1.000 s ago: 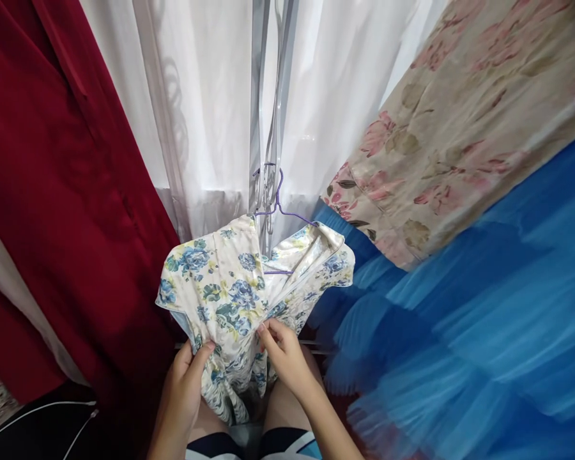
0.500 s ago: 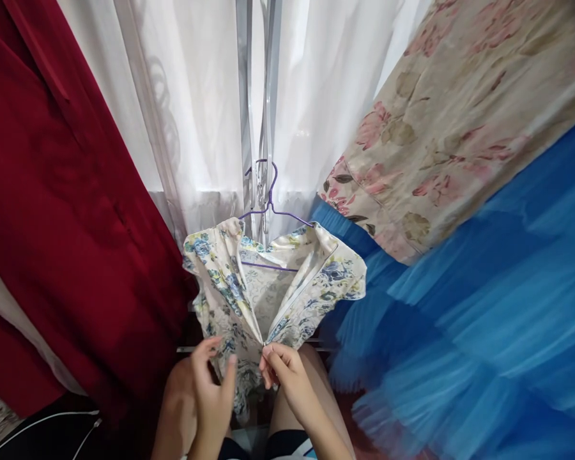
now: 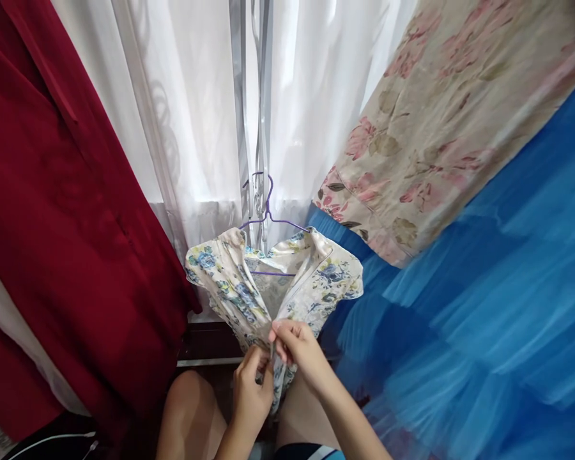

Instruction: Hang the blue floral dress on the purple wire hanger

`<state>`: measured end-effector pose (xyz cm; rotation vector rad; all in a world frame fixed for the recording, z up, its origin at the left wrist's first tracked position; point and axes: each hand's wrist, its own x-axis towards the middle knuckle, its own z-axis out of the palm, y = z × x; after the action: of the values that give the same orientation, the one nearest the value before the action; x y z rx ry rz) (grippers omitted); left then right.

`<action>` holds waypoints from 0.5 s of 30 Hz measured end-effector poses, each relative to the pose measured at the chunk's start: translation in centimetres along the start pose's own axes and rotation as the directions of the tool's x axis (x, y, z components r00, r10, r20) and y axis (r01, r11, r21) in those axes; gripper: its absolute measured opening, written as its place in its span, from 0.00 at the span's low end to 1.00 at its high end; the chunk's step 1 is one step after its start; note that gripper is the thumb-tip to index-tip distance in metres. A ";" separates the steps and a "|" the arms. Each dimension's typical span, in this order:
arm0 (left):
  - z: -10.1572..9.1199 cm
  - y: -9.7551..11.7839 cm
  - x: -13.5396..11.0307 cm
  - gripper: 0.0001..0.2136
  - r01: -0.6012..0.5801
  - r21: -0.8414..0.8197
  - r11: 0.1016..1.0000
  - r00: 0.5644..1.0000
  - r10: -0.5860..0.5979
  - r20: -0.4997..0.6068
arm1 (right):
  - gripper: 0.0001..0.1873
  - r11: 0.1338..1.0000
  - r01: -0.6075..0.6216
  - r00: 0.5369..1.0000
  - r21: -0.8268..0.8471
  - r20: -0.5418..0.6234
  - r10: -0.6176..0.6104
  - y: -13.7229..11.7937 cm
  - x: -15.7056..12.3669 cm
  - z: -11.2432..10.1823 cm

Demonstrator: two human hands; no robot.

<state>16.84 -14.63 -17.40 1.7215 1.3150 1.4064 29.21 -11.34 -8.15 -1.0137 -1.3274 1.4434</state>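
Note:
A cream dress (image 3: 333, 271) with a blue and yellow flower print hangs on a purple wire hanger (image 3: 268, 214). Its zipped opening spreads into a V at the neck. At the V's lower point, my right hand (image 3: 297, 345) pinches what seems to be the zipper pull, which the fingers largely cover. Just below and to the left, my left hand (image 3: 255, 380) has its fingertips closed on the fabric along the zipper line. The dress's lower part drops between my knees and is partly behind my hands.
White curtains (image 3: 191, 115) hang behind, with grey ribbons (image 3: 263, 96) reaching down to the hanger. A red cloth (image 3: 76, 223) drapes on the left. To the right are a beige floral fabric (image 3: 407, 153) and layered blue tulle (image 3: 483, 306). A white cable (image 3: 52, 439) lies lower left.
My left hand has moved right and up from its open pose beside the dress and now grips the fabric. My right hand has risen slightly, and the V opening is shorter and narrower.

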 end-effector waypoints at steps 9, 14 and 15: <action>0.1 0.4 1.4 0.07 0.017 0.138 0.990 0.998 -0.024 0.050 | 0.18 0.950 0.302 0.949 0.082 -0.115 -0.292 -12.3 7.6 0.2; 0.7 -2.5 1.5 0.08 0.120 0.059 0.991 0.988 -0.124 0.088 | 0.18 0.923 0.377 0.917 0.076 -0.171 -0.361 -13.4 8.0 0.5; 0.4 -2.9 1.7 0.09 0.134 0.034 0.990 0.988 -0.136 0.070 | 0.18 0.927 0.371 0.921 0.053 -0.151 -0.359 -13.0 7.7 0.4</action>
<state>16.18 -11.95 -19.37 1.6531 1.3916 1.2434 27.89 -3.76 4.87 -0.7497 -1.2674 1.1133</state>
